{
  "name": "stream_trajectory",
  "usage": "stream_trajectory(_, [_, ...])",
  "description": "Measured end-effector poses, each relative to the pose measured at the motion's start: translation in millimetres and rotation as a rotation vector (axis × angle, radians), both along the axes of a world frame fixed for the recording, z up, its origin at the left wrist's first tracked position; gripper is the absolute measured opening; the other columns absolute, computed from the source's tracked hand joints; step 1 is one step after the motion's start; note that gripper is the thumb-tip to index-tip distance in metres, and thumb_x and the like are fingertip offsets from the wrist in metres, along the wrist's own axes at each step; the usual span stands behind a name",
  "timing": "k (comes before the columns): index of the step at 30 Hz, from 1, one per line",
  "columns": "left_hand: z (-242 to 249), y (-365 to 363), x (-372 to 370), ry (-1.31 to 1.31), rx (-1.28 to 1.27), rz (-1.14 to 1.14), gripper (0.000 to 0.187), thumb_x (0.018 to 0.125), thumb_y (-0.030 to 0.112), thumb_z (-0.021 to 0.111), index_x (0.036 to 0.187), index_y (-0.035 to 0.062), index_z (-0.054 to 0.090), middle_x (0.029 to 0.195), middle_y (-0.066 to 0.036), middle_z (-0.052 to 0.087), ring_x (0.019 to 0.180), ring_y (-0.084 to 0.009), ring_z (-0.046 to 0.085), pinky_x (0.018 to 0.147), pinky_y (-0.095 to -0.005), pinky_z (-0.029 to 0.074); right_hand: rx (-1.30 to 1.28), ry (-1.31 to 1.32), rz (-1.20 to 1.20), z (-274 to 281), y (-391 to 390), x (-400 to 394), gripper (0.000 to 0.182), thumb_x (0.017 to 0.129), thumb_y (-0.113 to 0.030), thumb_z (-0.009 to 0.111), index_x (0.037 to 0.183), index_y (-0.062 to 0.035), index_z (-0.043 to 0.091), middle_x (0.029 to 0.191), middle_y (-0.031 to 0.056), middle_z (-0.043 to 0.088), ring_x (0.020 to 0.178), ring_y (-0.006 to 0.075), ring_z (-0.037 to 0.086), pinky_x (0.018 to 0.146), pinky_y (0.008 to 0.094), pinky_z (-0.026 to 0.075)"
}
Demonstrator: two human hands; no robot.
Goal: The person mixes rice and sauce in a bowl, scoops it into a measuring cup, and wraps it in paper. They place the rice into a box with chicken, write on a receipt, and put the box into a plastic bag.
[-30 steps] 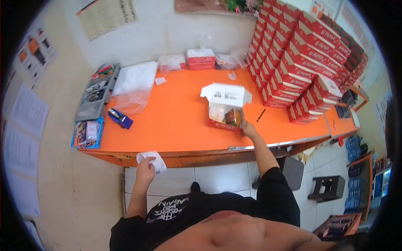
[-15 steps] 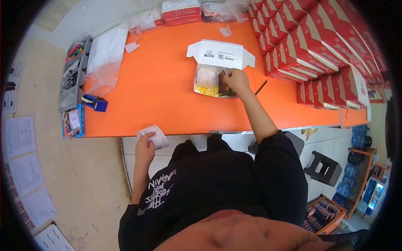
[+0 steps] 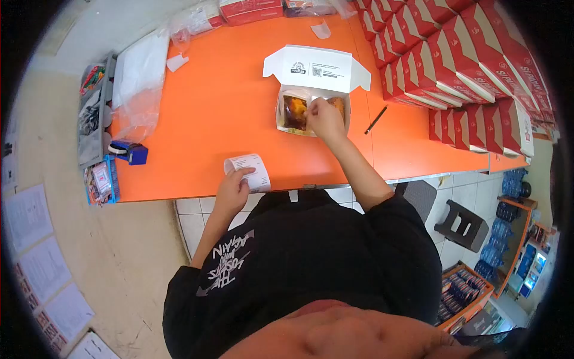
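An open white meal box (image 3: pixel 317 64) stands on the orange table, its printed lid folded back. My right hand (image 3: pixel 327 121) reaches into the box with closed fingertips at the edge of a dark, shiny sauce packet (image 3: pixel 295 112) with a yellow-orange patch. The packet lies over the left half of the box and covers most of what is under it. A brown piece of food (image 3: pixel 338 105), apparently fried, shows partly beside my right hand. Near the table's front edge, my left hand (image 3: pixel 234 188) holds a curled printed receipt (image 3: pixel 254 170).
Rows of red and white boxes (image 3: pixel 442 60) stack up on the right of the table. A black pen (image 3: pixel 376 119) lies right of the meal box. At the left are a blue tape dispenser (image 3: pixel 136 153), a grey organizer (image 3: pixel 95 119) and white plastic bags (image 3: pixel 140 78).
My right hand has shifted left with the dark packet, from the box's right side onto the left half, uncovering the brown food. My left hand has brought the receipt right and up over the table edge.
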State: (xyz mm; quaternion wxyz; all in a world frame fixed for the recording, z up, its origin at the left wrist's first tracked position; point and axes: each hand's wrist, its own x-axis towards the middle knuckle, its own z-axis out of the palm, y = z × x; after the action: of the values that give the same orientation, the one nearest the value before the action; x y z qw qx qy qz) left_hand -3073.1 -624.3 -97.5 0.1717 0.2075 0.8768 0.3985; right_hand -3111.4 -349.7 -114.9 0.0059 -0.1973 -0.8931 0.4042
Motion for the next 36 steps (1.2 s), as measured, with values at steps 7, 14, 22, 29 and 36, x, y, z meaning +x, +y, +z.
stream_trajectory(7, [3,15,-29,0.041,-0.172,-0.005,0.025,0.069,-0.001,0.044,0.09,0.0025,0.057,0.08,-0.019,0.051,0.073,-0.033,0.052,0.064,-0.0378,0.043,0.266,0.421,0.233,14,-7,8,0.008,0.07,-0.008,0.057,0.074,-0.003,0.052,0.073,0.0132,0.056,0.069,0.029,0.054,0.062,0.0377,0.042])
stream_trajectory(14, [13,70,-124,0.678,-0.374,-0.151,0.016,0.068,0.014,0.057,0.081,0.0058,0.062,0.079,-0.013,0.052,0.075,-0.0265,0.051,0.063,-0.0369,0.042,0.203,0.284,0.158,7,-13,10,0.008,0.067,-0.005,0.057,0.073,-0.0026,0.052,0.074,0.0126,0.056,0.075,0.0312,0.051,0.066,0.0384,0.041])
stream_trajectory(22, [-47,145,-175,0.722,-0.286,-0.691,0.014,0.066,0.019,0.059,0.074,0.0085,0.063,0.077,-0.006,0.055,0.077,-0.0204,0.051,0.07,-0.038,0.039,0.172,0.335,0.049,-39,1,-3,0.009,0.063,-0.003,0.058,0.071,-0.0065,0.053,0.07,0.0078,0.05,0.074,0.027,0.048,0.064,0.0369,0.039])
stream_trajectory(29, [-112,167,-210,0.837,-0.212,-0.714,0.009,0.068,0.012,0.054,0.067,0.008,0.062,0.077,-0.005,0.056,0.08,-0.0188,0.051,0.068,-0.0338,0.038,0.235,0.521,0.351,25,5,48,0.011,0.062,0.0,0.055,0.07,-0.0081,0.052,0.07,0.0071,0.052,0.072,0.026,0.049,0.065,0.0366,0.037])
stream_trajectory(36, [28,168,-150,0.88,-0.691,-0.802,0.008,0.065,0.011,0.055,0.068,0.0091,0.062,0.08,-0.003,0.055,0.081,-0.0174,0.05,0.066,-0.0322,0.037,0.08,0.259,0.062,0,46,61,0.009,0.068,-0.006,0.059,0.074,-0.0037,0.052,0.068,0.008,0.055,0.061,0.0228,0.051,0.058,0.0326,0.04])
